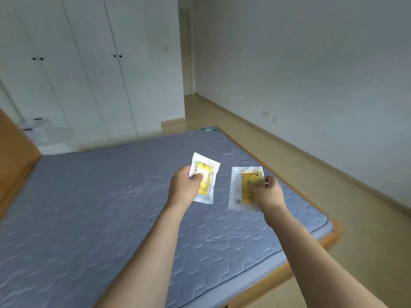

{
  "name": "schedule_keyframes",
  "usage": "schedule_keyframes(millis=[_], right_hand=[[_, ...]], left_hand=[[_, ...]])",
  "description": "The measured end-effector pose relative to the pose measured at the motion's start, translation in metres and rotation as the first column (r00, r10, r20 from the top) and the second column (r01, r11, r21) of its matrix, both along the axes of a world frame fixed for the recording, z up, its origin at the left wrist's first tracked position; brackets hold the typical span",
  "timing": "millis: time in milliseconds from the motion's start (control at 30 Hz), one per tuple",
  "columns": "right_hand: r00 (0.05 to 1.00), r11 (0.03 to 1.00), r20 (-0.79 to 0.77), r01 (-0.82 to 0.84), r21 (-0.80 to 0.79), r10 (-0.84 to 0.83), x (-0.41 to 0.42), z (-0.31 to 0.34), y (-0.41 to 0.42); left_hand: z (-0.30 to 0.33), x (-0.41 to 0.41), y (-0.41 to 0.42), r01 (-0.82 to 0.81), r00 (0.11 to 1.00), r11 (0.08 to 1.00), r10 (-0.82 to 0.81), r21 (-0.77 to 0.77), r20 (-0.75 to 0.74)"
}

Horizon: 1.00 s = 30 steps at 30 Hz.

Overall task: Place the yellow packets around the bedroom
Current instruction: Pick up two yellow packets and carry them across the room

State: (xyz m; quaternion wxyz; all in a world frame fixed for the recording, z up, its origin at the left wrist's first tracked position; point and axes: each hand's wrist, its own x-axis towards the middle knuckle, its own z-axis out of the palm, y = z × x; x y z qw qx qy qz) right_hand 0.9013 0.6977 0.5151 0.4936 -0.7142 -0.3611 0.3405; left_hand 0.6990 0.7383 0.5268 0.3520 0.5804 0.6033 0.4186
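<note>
Holding one clear-wrapped yellow packet in left hand fingers, another packet pinched by right hand, above mattress

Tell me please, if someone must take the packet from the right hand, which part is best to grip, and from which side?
Probably the clear left margin of the right-hand packet, approached from the left. The right hand pinches its right edge, so the left strip is free, flat and wide enough to pinch.
</note>
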Motion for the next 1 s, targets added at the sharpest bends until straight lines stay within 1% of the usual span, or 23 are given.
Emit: schedule_keyframes(millis=[100, 300, 400, 533, 667, 733, 867, 1000], right_hand=[[0.991, 0.992, -0.034, 0.129, 0.014, -0.128, 0.099, 0.007, -0.005], [0.95, 0.954, -0.091, 0.301, 0.01, -0.299, 0.245, 0.007, 0.014], [0.93, 0.935, -0.104, 0.355, 0.016, -0.352, 0.309, 0.001, 0.034], [0.897, 0.898, -0.055, 0.44, 0.019, -0.439, 0.398, -0.001, 0.074], [0.861, 0.861, -0.019, 0.509, 0.001, -0.509, 0.481, 0.011, 0.118], [0.847, 0.847, -0.003, 0.531, 0.006, -0.531, 0.521, 0.018, 0.138], [0.824, 0.824, -0.015, 0.566, 0.0, -0.566, 0.594, 0.023, 0.163], [0.812, 0.813, -0.046, 0.582, -0.011, -0.582, 0.672, 0.011, 0.183]], left_hand=[[0.008, 0.102, 0.02, 0.14, 0.99, 0.99, -0.14, -0.012, -0.011], [0.011, 0.267, 0.072, 0.305, 0.952, 0.952, -0.305, -0.003, -0.028], [0.001, 0.339, 0.111, 0.359, 0.933, 0.933, -0.359, -0.014, 0.0], [-0.009, 0.437, 0.166, 0.433, 0.9, 0.901, -0.431, -0.014, 0.062], [0.001, 0.53, 0.222, 0.498, 0.866, 0.866, -0.496, -0.036, 0.066], [0.009, 0.574, 0.246, 0.514, 0.857, 0.858, -0.512, -0.022, 0.062], [0.009, 0.658, 0.281, 0.555, 0.831, 0.83, -0.552, -0.044, 0.074], [0.0, 0.744, 0.301, 0.589, 0.807, 0.805, -0.582, -0.067, 0.103]])
